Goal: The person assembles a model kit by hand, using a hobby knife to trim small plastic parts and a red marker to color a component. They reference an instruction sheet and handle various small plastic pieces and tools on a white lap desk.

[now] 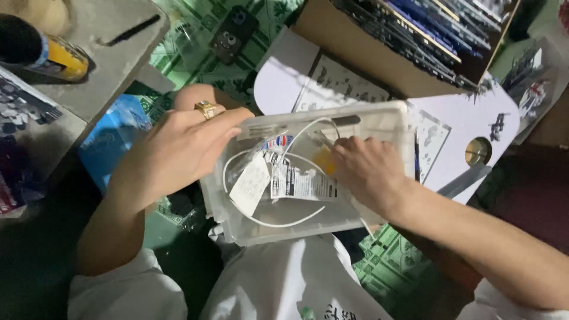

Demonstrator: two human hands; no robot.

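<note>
A clear plastic box [379, 118] rests on my lap, tilted toward me. My left hand [181, 148], with a gold ring on one finger, grips the box's left rim. Inside the box, my right hand [367, 172] has its fingers curled around a small yellowish item beside a white cable [284, 222]. A clear bag with a printed label [296, 181] and a white tag [250, 185] lie in the box under the cable.
A brown cardboard box lid [355, 53] with dark plastic part frames stands behind. White instruction sheets [338, 83] lie beneath it. A black phone [235, 32] rests on the green patterned mat. A yellow can [62, 59] sits on a grey surface at left.
</note>
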